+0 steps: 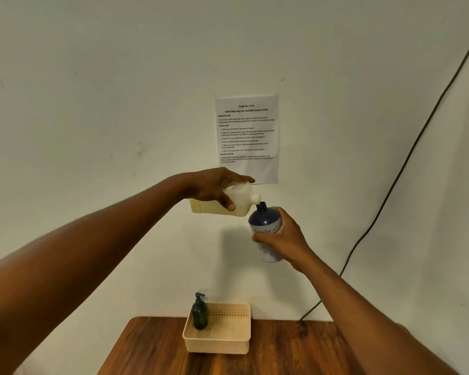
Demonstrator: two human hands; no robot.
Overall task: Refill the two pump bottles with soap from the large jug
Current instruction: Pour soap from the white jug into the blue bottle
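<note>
The jug [222, 203] is being tipped by the left hand [214, 189], spout just above the blue bottle [266, 226] gripped by the right hand [280, 239]. The second refill is judged underway; a steady pour is needed next.

The jug [222, 203] in the left hand [214, 189] is pale yellow, the bottle [266, 228] in the right hand [282, 239] navy with dots, the basket [220, 342] below cream.

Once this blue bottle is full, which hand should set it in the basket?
Right, probably. The right hand already holds the blue bottle, and the basket has free space beside the green pump bottle. The left hand is busy tipping the jug.
</note>
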